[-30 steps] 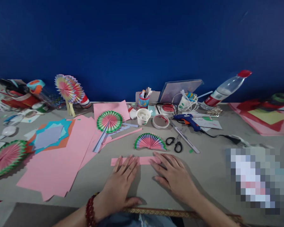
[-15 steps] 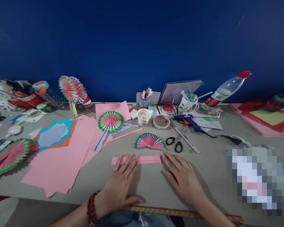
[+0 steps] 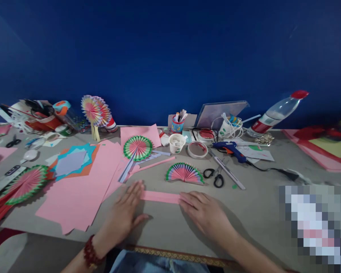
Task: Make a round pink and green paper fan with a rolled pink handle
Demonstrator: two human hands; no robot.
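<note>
The light is dim and soft, leaving the blue wall deep and dark while the grey table looks evenly but dully lit. Blurry shadows fall to the right of the left hand and the right hand; the lamp itself is out of view. The left hand is slightly smeared. Wide-angle stretch tilts the bottle outward, faint glints mark its plastic, and coarse blocks hide the lower right corner.

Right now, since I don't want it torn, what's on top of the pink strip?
The left hand and right hand cover the ends of the pink strip; its middle shows bare. Anything underneath is hidden.
</note>
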